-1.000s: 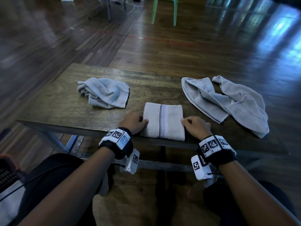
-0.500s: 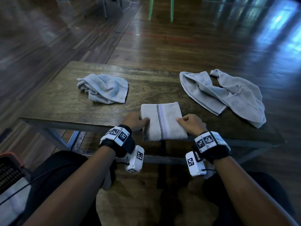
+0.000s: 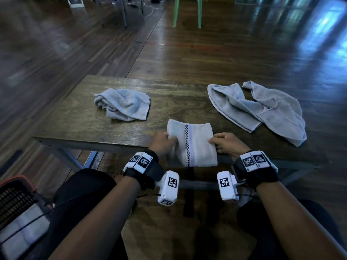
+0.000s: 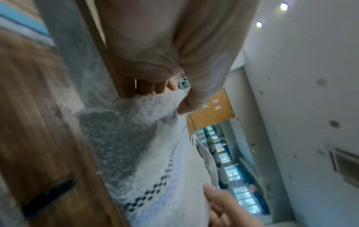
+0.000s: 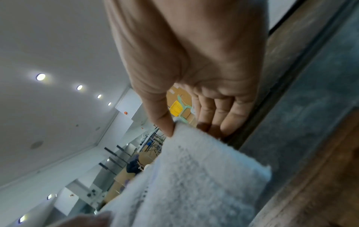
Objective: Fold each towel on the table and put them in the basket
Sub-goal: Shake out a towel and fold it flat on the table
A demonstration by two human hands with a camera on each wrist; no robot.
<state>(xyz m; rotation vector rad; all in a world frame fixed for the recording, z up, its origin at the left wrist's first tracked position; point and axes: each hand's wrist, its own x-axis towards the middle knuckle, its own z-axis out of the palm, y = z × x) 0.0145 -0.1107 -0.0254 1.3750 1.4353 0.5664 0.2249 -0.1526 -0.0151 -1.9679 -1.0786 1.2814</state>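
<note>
At the far left, low beside the person's knee, a dark basket [image 3: 13, 196] with an orange rim shows only in part. On the table [image 3: 75, 121], toward its left, a blue towel [image 3: 123, 105] lies crumpled, well apart from the hands. At the near edge, in the middle, a white towel [image 3: 191, 145] with a checked stripe lies folded, its near end hanging past the table edge. The left hand [image 3: 162, 143] grips its left side: in the left wrist view the thumb lies on top and the fingers [image 4: 147, 87] curl beneath the cloth. The right hand [image 3: 226, 145] pinches its right side; the right wrist view shows the thumb pressed on the towel's corner with the fingers [image 5: 223, 118] under it, close to the table edge. To the right on the table, a grey towel [image 3: 262, 109] lies spread and rumpled, near the white one but not touching it. Beyond the table, on the wooden floor, stand the legs of a green chair [image 3: 186, 12].
</note>
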